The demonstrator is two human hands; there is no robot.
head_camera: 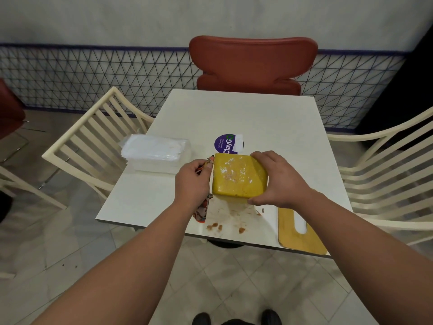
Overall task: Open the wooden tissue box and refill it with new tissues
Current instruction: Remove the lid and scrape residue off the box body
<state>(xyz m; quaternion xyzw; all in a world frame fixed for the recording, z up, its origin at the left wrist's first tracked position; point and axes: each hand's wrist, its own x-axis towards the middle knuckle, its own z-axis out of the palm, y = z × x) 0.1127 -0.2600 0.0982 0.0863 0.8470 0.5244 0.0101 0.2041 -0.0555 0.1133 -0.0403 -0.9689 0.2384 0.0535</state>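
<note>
Currently, box: wooden tissue box (239, 178) upturned, near table edge (257, 113).
Right hand (280, 181): fingers clasp box side; hold firm.
Left hand (193, 181): pinches patterned cloth (203, 208); wipe crumbs (216, 226) away from tissues (155, 152).
Lid (298, 231): off, beside box.

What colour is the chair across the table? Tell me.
The chair is reddish-brown, plain, without pattern; the head view shows it best.

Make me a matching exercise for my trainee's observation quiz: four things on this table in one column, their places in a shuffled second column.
Things:
1. wooden box
2. slotted lid
3. tissue pack
4. patterned cloth

Places:
A. table's left edge
B. gripped by the left hand
C. flat at the near right corner
D. held by the right hand

Pairs: 1-D, 2-C, 3-A, 4-B
</note>
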